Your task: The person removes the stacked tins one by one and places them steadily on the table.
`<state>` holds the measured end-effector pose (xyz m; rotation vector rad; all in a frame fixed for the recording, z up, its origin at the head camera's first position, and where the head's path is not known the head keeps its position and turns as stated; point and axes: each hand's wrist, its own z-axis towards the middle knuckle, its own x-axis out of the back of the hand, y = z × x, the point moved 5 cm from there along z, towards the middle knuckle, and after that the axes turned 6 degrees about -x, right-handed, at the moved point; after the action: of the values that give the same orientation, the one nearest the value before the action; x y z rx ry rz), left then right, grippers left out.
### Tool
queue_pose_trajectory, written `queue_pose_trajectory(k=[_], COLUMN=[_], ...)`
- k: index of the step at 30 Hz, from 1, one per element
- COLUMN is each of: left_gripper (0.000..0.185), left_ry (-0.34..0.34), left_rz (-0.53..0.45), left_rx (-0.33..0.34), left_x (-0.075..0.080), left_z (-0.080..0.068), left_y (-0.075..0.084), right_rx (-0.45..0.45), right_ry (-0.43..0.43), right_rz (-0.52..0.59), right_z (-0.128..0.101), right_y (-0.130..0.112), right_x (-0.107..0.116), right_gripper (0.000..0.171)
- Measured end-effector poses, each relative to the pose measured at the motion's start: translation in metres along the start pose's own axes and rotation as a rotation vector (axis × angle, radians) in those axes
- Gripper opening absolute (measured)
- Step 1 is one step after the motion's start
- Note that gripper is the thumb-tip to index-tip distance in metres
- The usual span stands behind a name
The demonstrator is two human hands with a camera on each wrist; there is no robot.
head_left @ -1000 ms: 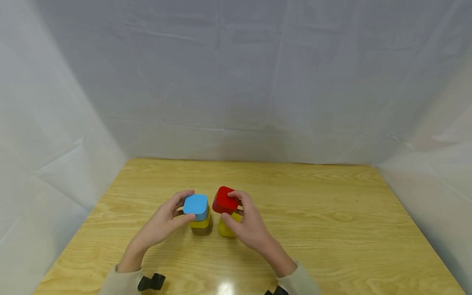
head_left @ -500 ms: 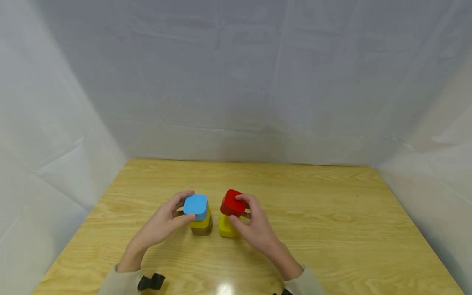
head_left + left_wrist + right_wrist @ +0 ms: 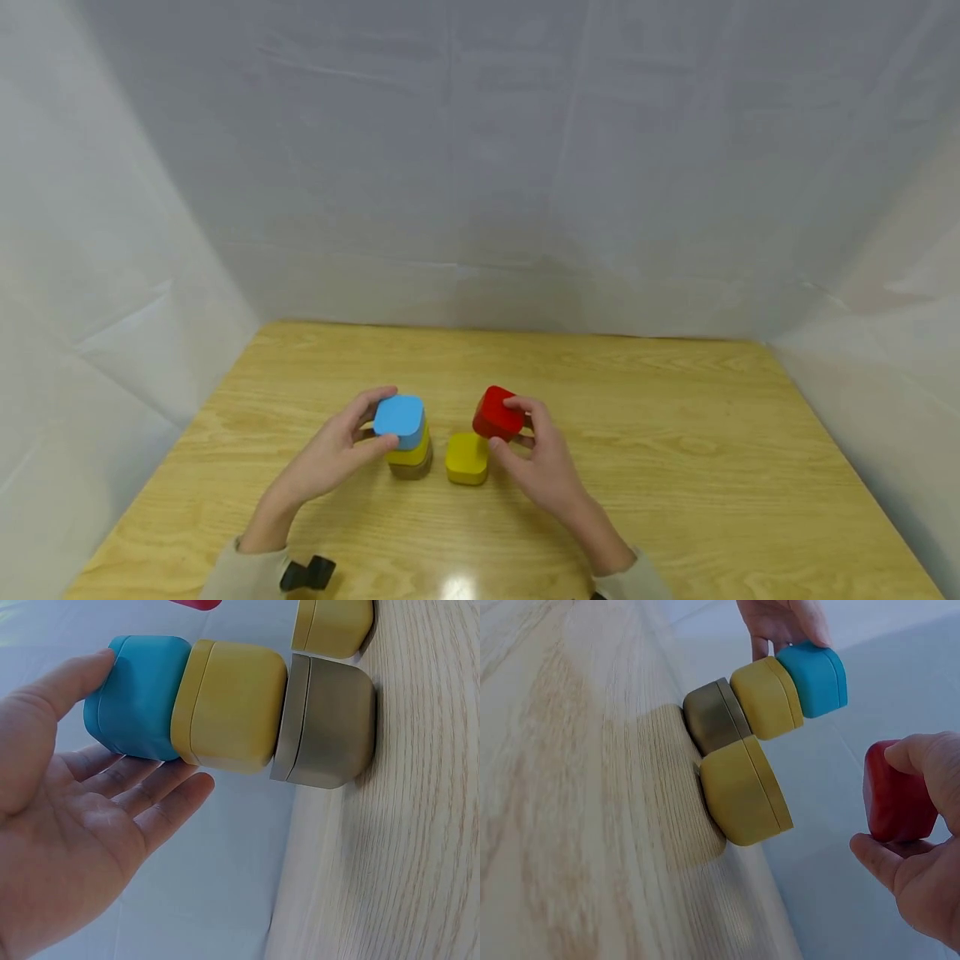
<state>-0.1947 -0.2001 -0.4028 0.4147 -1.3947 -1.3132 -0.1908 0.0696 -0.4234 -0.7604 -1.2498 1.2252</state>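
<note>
**Hands on two little stacks, red block lifted off**

Left hand [image 3: 333, 454] is wrapped loosely round the blue block [image 3: 400, 419], thumb on the near side and fingers on the far side, so it's pinching it. That blue block sits on top of a yellow block [image 3: 231, 714], which sits on a brownish-grey block [image 3: 327, 724] that rests on the wooden surface [image 3: 675, 467]. So a three-high stack, a bit left of the middle and closer to the near edge than the far one.

Right hand [image 3: 543, 467] has the red block [image 3: 497, 414] clamped between thumb and fingertips, held up in the air. From the right wrist view you can see it's clear of everything, not touching anything else.

Just beside the stack, on its right, is a second yellow block [image 3: 467, 458] sitting alone on the surface. The red block hangs just to the right of it and above it, not over its top.

White sheeting [image 3: 480, 167] closes in the far edge and both side edges. Beige sleeves [image 3: 240, 575] show at the near edge.
</note>
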Motion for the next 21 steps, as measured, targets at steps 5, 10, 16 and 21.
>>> queue_pose_trajectory(k=[5,10,16,21], left_gripper=[0.062,0.062,0.063,0.064], left_ry=[-0.005,-0.009,-0.005,-0.016], left_rz=[-0.001,-0.006,0.011,0.005], left_rx=[0.013,0.015,0.008,0.016], left_x=[-0.002,-0.002,0.001,0.001], left_z=[0.000,0.000,0.000,0.001], left_y=[0.000,0.002,0.003,0.003], right_rx=[-0.034,-0.069,-0.084,-0.098], right_ry=[0.010,0.022,0.004,-0.007], right_rz=[-0.007,-0.024,-0.046,-0.113], right_z=[-0.001,0.000,0.002,0.003], right_y=[0.005,0.007,0.007,0.008], right_x=[0.007,0.016,0.024,0.030], right_gripper=[0.047,0.051,0.061,0.069])
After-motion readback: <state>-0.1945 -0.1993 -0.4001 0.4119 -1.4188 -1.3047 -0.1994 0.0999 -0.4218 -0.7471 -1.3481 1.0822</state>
